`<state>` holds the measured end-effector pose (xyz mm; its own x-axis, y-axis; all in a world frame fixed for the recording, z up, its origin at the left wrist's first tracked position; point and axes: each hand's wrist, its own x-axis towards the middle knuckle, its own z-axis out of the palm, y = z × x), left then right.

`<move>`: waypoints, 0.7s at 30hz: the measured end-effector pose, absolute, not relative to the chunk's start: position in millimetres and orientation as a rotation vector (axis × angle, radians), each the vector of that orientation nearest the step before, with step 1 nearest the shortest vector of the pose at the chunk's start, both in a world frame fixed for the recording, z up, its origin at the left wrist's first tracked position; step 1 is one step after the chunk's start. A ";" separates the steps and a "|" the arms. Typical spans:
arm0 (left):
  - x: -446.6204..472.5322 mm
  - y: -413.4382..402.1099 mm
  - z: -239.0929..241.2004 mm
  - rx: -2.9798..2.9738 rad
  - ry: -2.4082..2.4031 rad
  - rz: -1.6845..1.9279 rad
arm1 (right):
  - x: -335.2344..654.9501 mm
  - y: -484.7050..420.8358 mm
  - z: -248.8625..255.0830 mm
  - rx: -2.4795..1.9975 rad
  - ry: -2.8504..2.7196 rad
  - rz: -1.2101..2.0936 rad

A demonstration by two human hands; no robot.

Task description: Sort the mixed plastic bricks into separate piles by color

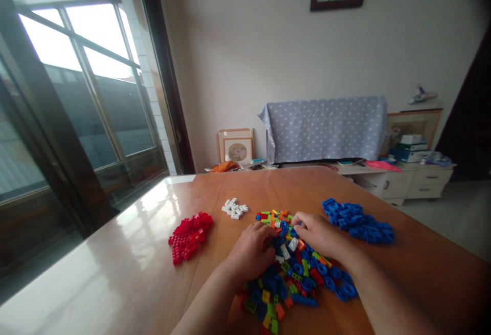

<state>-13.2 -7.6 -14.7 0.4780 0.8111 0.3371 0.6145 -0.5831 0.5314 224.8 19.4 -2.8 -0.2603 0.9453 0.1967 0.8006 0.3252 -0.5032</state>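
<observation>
Both the left hand (251, 253) and right hand (318, 235) are curled into the mixed bricks (307, 273) at lower centre, grip unclear; pieces judged light, hard, slick, best taken by the sides.

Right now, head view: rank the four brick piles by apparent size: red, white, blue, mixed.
1. mixed pile, largest, partly under the left hand and right hand.
2. blue pile.
3. red pile, similar distance, plainly smaller than blue.
4. white pile, smallest; slightly farther, but not enough to matter.
</observation>
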 end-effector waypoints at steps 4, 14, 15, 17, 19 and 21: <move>-11.0 -13.2 -13.3 2.444 1.197 0.755 | 221.8 16.0 -4.7 -1.498 -2.157 0.474; -9.6 -13.3 -10.8 2.422 1.242 0.710 | 223.3 10.7 -0.1 -1.408 -2.143 0.598; -9.8 -13.1 -10.5 2.416 1.228 0.717 | 224.6 10.5 1.1 -1.410 -2.146 0.603; -10.2 -12.6 -10.7 2.399 1.191 0.748 | 228.4 12.0 1.7 -1.410 -2.147 0.602; -10.6 -11.9 -11.4 2.372 1.159 0.798 | 233.6 15.6 0.3 -1.413 -2.135 0.588; -11.5 -10.8 -12.2 2.333 1.137 0.866 | 239.1 19.9 -2.0 -1.417 -2.122 0.580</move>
<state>-11.5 -10.8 -12.2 0.4763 0.8050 0.3536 0.5554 -0.5872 0.5888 239.1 19.9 -2.0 -0.3182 0.9303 0.1827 0.7079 0.3613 -0.6069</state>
